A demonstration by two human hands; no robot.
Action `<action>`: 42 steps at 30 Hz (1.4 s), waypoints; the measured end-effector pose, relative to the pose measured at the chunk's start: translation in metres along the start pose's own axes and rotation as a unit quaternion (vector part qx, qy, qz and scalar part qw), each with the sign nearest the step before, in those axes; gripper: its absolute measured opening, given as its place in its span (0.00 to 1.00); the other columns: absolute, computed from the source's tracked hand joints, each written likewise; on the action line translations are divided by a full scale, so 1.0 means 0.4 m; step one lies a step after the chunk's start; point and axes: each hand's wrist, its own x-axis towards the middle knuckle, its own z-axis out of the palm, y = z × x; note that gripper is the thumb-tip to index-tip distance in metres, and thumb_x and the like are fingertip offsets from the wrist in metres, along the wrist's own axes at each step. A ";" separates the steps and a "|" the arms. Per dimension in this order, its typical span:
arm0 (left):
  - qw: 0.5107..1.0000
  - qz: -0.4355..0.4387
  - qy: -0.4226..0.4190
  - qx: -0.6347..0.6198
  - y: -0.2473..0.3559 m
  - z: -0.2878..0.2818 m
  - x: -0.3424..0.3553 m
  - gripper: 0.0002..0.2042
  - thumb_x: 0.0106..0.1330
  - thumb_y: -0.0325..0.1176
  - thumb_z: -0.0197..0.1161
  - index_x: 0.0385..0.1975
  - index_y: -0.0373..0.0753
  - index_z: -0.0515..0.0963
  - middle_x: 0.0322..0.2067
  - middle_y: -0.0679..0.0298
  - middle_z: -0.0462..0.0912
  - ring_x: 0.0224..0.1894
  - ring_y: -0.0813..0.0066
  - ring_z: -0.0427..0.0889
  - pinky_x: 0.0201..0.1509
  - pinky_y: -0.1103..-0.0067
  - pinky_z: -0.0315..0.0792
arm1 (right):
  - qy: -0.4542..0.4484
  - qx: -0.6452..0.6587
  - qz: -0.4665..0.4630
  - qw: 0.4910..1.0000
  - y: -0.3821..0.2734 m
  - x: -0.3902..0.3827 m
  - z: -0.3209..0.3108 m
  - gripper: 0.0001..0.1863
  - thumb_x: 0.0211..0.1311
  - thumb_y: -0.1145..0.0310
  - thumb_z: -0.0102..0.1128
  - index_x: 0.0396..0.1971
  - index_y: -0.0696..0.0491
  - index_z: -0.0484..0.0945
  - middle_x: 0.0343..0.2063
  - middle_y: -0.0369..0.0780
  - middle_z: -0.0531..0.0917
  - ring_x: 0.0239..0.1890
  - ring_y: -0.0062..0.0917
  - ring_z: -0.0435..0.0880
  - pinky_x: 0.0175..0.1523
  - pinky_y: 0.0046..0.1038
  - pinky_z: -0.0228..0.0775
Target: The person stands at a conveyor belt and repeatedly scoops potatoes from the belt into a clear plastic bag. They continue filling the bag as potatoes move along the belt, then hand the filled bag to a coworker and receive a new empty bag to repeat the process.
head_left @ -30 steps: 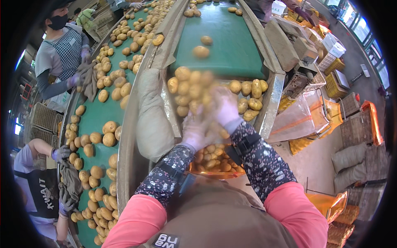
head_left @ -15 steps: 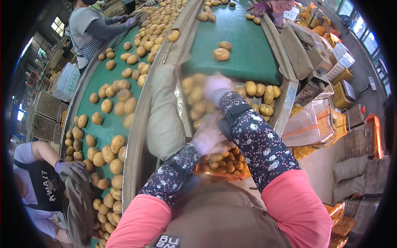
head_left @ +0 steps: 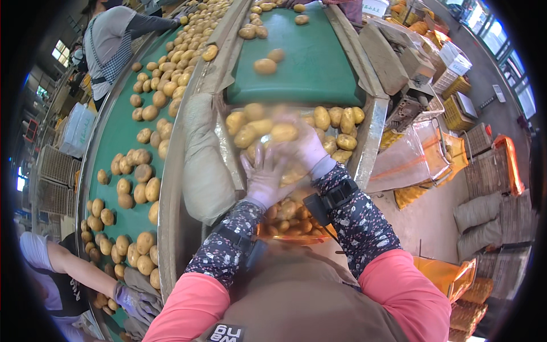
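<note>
In a metal chute (head_left: 365,149) below the green conveyor belt lie several potatoes (head_left: 346,141). My left hand (head_left: 265,175), in a thin pale glove, is open with fingers spread at the near left part of the chute. My right hand (head_left: 305,145), gloved alike, reaches over the potatoes beside it. Its fingers are smeared by motion next to a potato (head_left: 284,132), and whether they grip it cannot be told. Under my hands, more potatoes (head_left: 288,212) fill an orange-rimmed bag (head_left: 305,239).
Potatoes ride the green belt (head_left: 296,45) ahead and a wider green belt (head_left: 117,171) at left. A padded cloth roll (head_left: 206,165) lines the chute's left side. Co-workers stand along the left belt, one a gloved hand (head_left: 138,302) away. Boxes and crates (head_left: 458,108) stand at right.
My right hand has drawn back toward me from the chute's far part. My left hand has spread its fingers. The view has shifted; the near left co-worker's arm now reaches to the belt.
</note>
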 end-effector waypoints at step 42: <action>0.977 0.097 0.142 -0.124 -0.010 0.042 -0.017 0.27 0.61 0.50 0.66 0.62 0.55 0.73 0.67 0.60 0.65 0.70 0.53 0.61 0.73 0.42 0.45 | 0.042 -0.625 0.121 0.770 0.099 0.063 -0.097 0.26 0.56 0.63 0.65 0.57 0.53 0.77 0.48 0.48 0.85 0.51 0.40 0.86 0.54 0.38 0.79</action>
